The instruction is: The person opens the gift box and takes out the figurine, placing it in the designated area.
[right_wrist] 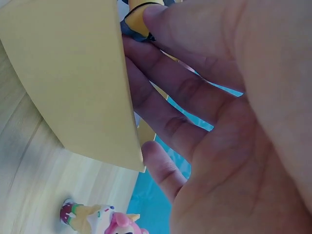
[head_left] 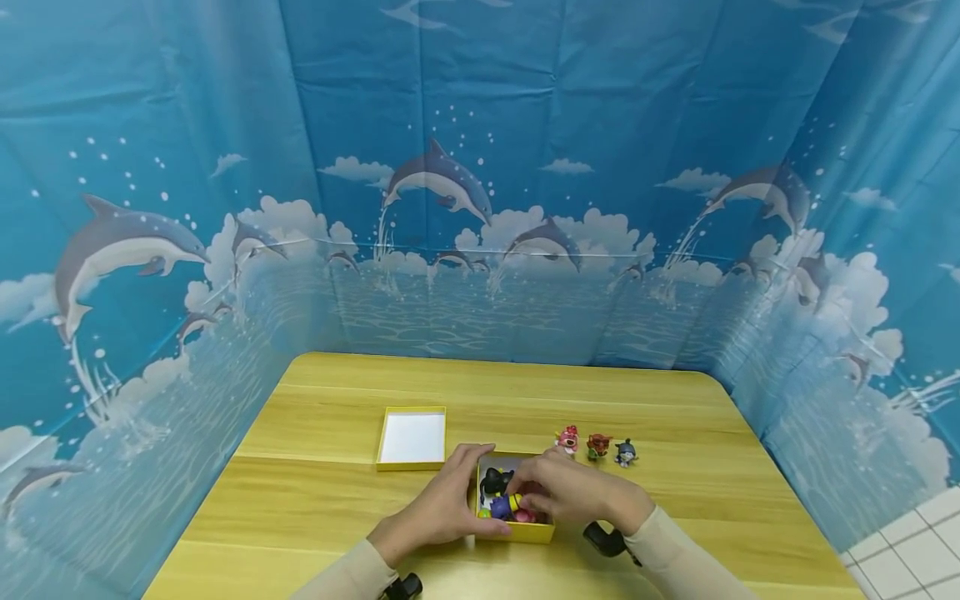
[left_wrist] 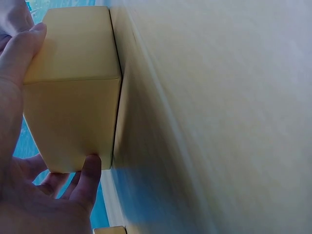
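A blue dolphin-print curtain (head_left: pixel 450 192) fills the top of the frame and runs down both sides. Below it, the yellow wood-grain table (head_left: pixel 322 483) spreads across the lower half, with white floor tiles (head_left: pixel 915 542) in the lower right corner. My cream sleeves (head_left: pixel 678 558) come in from the bottom edge. My left hand (head_left: pixel 442 504), just below the centre, grips the yellow box (head_left: pixel 517 533) at its left side, thumb on the near wall and fingers spread towards the far corner. My right hand (head_left: pixel 576 490) reaches over the box's right wall, its thumb and fingers clamped on a purple-and-yellow figurine (head_left: pixel 501 506) inside the box; the right wrist view shows my thumb on its yellow part. The box stands open on the table, lower centre. Up and left of it lies a shallow yellow lid (head_left: pixel 412 437), its white inside facing up. Around the pinched figurine, the box also holds a black figurine (head_left: pixel 496 481), with something pink and something green partly hidden near the front. Right of centre, beyond my right hand, three small figurines stand in a row: pink (head_left: pixel 567 439), reddish brown (head_left: pixel 598 447) and dark grey (head_left: pixel 626 452).
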Available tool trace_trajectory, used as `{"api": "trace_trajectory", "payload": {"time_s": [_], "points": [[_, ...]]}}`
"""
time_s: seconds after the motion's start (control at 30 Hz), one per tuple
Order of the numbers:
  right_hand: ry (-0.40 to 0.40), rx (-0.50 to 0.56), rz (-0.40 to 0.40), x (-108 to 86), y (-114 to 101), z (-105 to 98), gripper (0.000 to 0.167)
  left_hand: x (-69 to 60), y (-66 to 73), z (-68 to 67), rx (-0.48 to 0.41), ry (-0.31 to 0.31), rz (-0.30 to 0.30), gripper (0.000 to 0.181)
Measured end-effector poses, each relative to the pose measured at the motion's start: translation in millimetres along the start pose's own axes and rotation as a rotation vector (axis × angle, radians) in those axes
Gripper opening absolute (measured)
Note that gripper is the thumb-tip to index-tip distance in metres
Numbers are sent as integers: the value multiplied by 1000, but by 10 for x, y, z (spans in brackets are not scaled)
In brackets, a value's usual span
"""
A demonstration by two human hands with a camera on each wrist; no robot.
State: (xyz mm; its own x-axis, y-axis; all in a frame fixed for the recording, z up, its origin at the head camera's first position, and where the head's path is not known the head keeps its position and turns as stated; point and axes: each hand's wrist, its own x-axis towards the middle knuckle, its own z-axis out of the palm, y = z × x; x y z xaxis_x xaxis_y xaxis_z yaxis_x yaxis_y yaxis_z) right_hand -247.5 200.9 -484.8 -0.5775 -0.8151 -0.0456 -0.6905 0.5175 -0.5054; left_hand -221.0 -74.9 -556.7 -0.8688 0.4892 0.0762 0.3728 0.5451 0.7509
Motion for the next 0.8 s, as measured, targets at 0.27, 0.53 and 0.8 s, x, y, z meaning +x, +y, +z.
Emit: {"api": "trace_trajectory", "payload": {"time_s": [0.27, 0.53, 0.8], "points": [[32, 33, -42, -16, -11, 3, 17, -8, 2, -1, 8, 1, -2, 126], [47, 80, -27, -60, -16, -10, 22, 3, -1, 9, 15, -5, -7, 127], [64, 74, -10, -75, -43, -10, 20, -11, -11, 10, 7, -7, -3, 126]]}}
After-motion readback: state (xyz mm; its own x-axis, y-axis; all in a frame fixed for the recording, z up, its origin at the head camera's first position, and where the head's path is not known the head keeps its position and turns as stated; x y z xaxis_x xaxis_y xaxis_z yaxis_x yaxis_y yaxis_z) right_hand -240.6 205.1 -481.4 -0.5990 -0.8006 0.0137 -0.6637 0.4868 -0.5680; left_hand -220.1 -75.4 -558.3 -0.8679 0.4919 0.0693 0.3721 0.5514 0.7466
